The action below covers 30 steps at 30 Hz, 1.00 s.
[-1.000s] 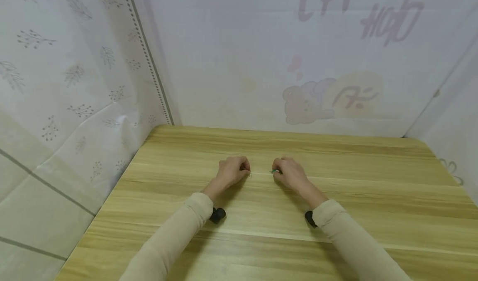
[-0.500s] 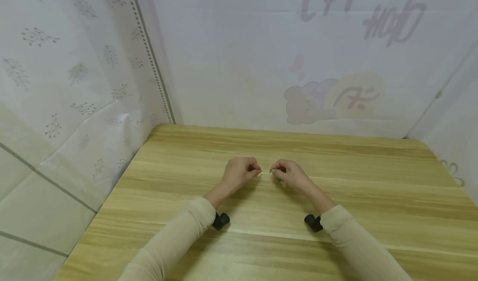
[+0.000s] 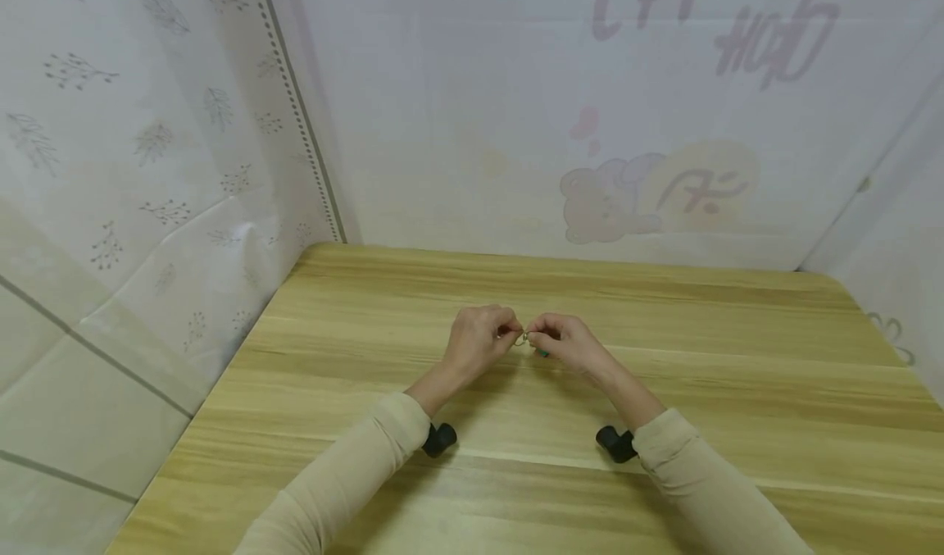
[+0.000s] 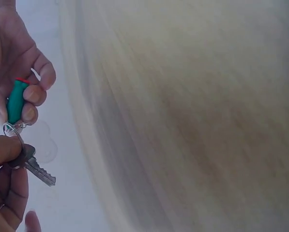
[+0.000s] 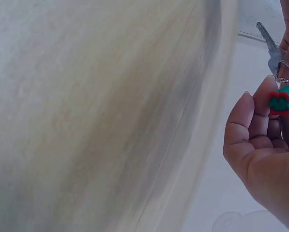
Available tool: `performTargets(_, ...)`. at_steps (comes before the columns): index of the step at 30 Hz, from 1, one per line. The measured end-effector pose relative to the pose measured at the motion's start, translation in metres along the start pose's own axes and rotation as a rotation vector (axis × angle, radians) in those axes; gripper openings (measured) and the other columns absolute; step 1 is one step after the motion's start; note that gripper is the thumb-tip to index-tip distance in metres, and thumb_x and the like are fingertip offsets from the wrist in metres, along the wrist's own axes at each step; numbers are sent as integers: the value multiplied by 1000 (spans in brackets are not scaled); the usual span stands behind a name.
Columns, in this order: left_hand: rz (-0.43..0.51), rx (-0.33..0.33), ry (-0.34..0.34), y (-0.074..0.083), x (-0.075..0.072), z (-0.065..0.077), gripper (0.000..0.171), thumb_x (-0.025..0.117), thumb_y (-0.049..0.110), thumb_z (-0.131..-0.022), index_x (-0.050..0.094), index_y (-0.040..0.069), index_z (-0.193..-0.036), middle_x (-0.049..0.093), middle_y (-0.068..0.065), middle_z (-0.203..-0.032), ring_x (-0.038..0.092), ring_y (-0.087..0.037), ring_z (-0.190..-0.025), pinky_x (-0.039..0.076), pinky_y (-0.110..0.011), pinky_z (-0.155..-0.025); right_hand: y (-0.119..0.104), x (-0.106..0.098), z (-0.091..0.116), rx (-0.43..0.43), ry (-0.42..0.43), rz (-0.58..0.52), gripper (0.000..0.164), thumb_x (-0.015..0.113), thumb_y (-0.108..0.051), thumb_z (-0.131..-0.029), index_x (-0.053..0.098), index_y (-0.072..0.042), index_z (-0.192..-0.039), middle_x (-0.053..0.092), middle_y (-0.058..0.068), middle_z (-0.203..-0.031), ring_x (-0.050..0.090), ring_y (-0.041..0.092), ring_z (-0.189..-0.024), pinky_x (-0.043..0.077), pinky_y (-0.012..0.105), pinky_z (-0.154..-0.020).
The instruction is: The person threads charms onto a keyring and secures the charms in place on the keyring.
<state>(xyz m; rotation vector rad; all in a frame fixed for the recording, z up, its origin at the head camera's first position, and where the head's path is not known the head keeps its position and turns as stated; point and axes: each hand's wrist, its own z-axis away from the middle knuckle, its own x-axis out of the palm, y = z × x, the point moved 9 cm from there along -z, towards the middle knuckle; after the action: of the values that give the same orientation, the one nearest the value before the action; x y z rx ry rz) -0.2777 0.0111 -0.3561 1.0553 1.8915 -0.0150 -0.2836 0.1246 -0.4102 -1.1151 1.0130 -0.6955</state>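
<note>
My left hand (image 3: 479,338) pinches the head of a silver key (image 4: 41,172); its toothed blade sticks out past the fingers in the left wrist view. A thin metal split ring (image 4: 7,126) crosses the key's head; whether it passes through the key's hole I cannot tell. From the ring a short chain (image 5: 281,80) leads to a small green keychain charm (image 4: 16,102) with a red end. The fingers of my right hand (image 3: 571,343) grip this charm and the parts near the ring. Both hands' fingertips nearly meet above the wooden table (image 3: 509,498).
Black wrist cameras, one (image 3: 441,440) on the left and one (image 3: 615,444) on the right, hang under the cuffs. A pale printed cloth (image 3: 442,129) rises behind the table's far edge, and a leaf-patterned cloth (image 3: 184,161) hangs along the left side.
Both hands have come together from a clear gap, the left moving right and the right slightly left. The ring and key are now between the fingertips, and the green charm hangs lower.
</note>
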Motion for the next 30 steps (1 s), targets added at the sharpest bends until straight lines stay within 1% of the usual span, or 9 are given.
performTargets(3,-14,35,20,3,-2,0,12,73,3,-78,70,11,-69,67,1,-65,62,-7,-56,45,-13,-55,-1,1,0,4,-1,-6,22,52,-14,-97,58,6,-105,57,17,-92,54,30,-86,49,41,-81)
performTargets(7,-44,43,25,4,-2,2,12,75,5,-77,70,13,-70,67,3,-66,60,-6,-57,45,-19,-61,-1,2,-1,12,-6,-25,22,52,-13,-97,58,7,-105,58,16,-92,55,30,-87,50,41,-81)
performTargets(10,-83,54,26,6,-3,3,12,76,6,-76,71,15,-71,67,5,-68,59,-6,-59,45,-26,-65,0,3,-1,19,-10,-40,22,52,-12,-97,57,8,-105,57,13,-89,56,30,-88,50,40,-81)
performTargets(14,-131,89,27,11,-4,3,12,76,6,-75,70,16,-71,67,5,-69,59,-6,-60,48,-30,-71,1,4,-2,28,-12,-48,21,52,-12,-96,57,7,-103,55,7,-84,55,27,-85,50,39,-80)
performTargets(18,-175,138,31,16,-5,4,11,77,8,-75,69,16,-72,66,5,-69,60,-7,-61,50,-33,-76,4,5,-1,45,-25,-67,19,53,-14,-96,57,4,-101,52,2,-79,53,25,-82,48,37,-78)
performTargets(23,-214,195,49,22,-7,5,12,79,10,-74,69,16,-72,68,5,-73,63,-10,-67,49,-33,-80,7,6,-1,68,-39,-116,18,54,-14,-95,57,3,-100,51,-1,-76,51,22,-78,45,35,-75)
performTargets(26,-234,218,63,24,-7,6,12,79,11,-74,68,16,-72,68,5,-74,64,-11,-68,47,-33,-79,7,6,-1,72,-43,-143,15,54,-14,-95,57,0,-97,51,-1,-76,50,18,-75,45,35,-75)
performTargets(30,-256,237,82,26,-8,7,12,79,11,-74,68,15,-72,67,4,-73,63,-13,-68,47,-35,-81,8,6,-1,80,-48,-178,9,55,-13,-94,57,-4,-93,51,-1,-76,51,17,-74,45,36,-76)
